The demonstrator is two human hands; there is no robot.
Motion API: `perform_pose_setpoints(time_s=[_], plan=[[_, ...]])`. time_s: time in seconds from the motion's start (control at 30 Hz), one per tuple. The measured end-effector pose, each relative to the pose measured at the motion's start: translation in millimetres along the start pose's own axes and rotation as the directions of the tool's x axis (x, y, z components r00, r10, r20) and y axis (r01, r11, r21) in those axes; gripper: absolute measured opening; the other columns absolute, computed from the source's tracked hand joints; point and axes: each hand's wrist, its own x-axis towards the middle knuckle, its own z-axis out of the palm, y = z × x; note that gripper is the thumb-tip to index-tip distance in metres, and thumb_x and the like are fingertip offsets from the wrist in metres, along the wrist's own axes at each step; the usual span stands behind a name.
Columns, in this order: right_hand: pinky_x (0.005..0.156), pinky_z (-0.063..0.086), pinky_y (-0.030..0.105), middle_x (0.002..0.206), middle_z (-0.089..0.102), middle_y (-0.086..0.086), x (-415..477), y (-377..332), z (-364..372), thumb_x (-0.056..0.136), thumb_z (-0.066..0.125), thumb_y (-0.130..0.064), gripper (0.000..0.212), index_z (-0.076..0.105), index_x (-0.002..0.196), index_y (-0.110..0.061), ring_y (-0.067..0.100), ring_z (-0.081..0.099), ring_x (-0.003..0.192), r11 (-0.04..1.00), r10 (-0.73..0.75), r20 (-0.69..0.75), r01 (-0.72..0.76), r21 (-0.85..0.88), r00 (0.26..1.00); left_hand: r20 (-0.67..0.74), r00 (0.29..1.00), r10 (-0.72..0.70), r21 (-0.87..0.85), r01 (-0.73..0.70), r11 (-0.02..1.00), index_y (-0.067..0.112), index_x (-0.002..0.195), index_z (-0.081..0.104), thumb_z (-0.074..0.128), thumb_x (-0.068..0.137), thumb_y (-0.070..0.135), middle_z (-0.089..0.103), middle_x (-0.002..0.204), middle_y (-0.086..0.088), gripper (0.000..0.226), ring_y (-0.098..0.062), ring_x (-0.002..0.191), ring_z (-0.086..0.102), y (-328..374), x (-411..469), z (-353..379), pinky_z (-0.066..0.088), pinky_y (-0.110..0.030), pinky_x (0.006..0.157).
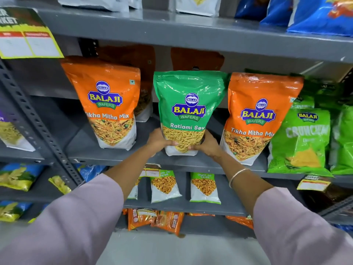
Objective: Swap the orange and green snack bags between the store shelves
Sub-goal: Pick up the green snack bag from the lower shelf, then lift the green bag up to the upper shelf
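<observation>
A green Balaji Ratlami Sev bag (188, 104) stands upright at the front of the grey middle shelf (114, 159). My left hand (157, 141) grips its lower left side and my right hand (207, 145) grips its lower right side. An orange Tikha Mitha Mix bag (107, 100) stands to its left and another orange bag (256, 115) to its right. Two more orange bags (196, 58) stand behind in shadow, partly hidden.
Light green Crunchem bags (303, 138) fill the shelf's right end. Small Chana Jor Garam packets (205, 187) sit on the shelf below, orange packets (168, 221) lower still. Blue bags (321, 14) and white bags line the top shelf. A grey slotted upright (38, 119) stands at left.
</observation>
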Motion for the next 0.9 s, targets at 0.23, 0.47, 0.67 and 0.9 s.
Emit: perform_pose_setpoints(time_s=[0.23, 0.47, 0.67, 0.9], plan=[[0.090, 0.038, 0.026, 0.132, 0.056, 0.015, -37, -15, 15, 0.062, 0.082, -0.010, 0.080, 0.040, 0.130, -0.005, 0.029, 0.050, 0.123, 0.999, -0.043, 0.006, 0.043, 0.010, 0.999, -0.028, 0.998, 0.049, 0.044, -0.048, 0.998, 0.006, 0.116, 0.061, 0.083, 0.063, 0.017, 0.065, 0.122, -0.014, 0.058, -0.026, 0.114, 0.060, -2, -40, -21, 0.044, -0.027, 0.086], [0.090, 0.039, 0.026, 0.131, 0.057, 0.014, -91, -52, 4, 0.059, 0.084, -0.010, 0.081, 0.043, 0.128, -0.006, 0.028, 0.051, 0.123, 0.993, -0.115, -0.014, 0.114, -0.018, 0.993, -0.038, 0.980, 0.197, 0.046, -0.195, 0.980, 0.005, 0.121, 0.055, 0.080, 0.066, 0.015, 0.059, 0.114, 0.000, 0.061, -0.015, 0.106, 0.053, 20, -95, -42, 0.041, -0.027, 0.088], [0.102, 0.039, 0.032, 0.129, 0.059, 0.013, -146, -111, -31, 0.058, 0.083, -0.008, 0.077, 0.047, 0.126, -0.007, 0.027, 0.053, 0.121, 0.977, -0.195, -0.012, 0.194, -0.086, 0.981, -0.012, 0.952, 0.305, 0.080, -0.303, 0.950, 0.013, 0.122, 0.054, 0.082, 0.062, 0.022, 0.062, 0.119, -0.002, 0.067, -0.015, 0.106, 0.055, 69, -132, -65, 0.040, -0.026, 0.090], [0.068, 0.053, 0.023, 0.092, 0.064, -0.002, -183, -209, -110, 0.058, 0.084, -0.017, 0.047, 0.062, 0.099, -0.018, 0.015, 0.061, 0.087, 0.937, -0.308, -0.035, 0.297, -0.182, 0.951, -0.058, 0.882, 0.467, 0.122, -0.458, 0.881, 0.019, 0.108, 0.067, 0.082, 0.063, 0.031, 0.070, 0.107, 0.001, 0.049, -0.015, 0.102, 0.064, 174, -167, -101, 0.047, -0.025, 0.087]])
